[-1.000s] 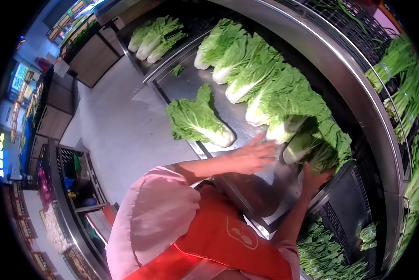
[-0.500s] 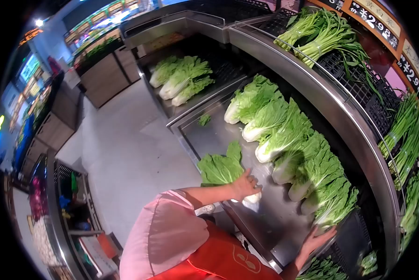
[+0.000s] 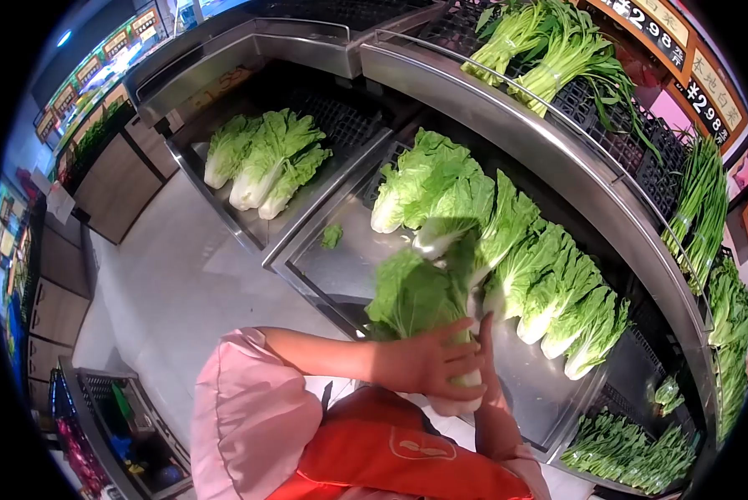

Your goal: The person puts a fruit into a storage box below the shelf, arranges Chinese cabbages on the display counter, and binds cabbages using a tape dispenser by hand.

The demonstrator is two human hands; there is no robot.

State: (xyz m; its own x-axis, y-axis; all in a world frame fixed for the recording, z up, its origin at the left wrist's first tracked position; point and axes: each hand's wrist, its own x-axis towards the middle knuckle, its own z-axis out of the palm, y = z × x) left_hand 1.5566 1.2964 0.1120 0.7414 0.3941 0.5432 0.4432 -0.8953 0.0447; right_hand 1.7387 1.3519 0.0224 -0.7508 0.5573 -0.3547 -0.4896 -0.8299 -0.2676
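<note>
Left hand (image 3: 420, 362) clamped fingers (image 3: 463, 367) around pale base of broad-leaved cabbage (image 3: 416, 296), held over front edge of steel surface (image 3: 541, 404). Right hand (image 3: 489, 379) supported right side (its finger closure could not be told). Crinkled, elongated heads (image 3: 545, 283) lay beyond.

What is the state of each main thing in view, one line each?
Pale-stemmed green leafy cabbage: held, base toward the person.
Left grip: closed over this cabbage.
Right grip: against its side, fingers partly hidden.
Row of green cabbages: lying side by side.
Small green leaf scrap: loose on the grey metal tray.
Three farther green cabbages: lying together.
Long green stalks: bundled.
</note>
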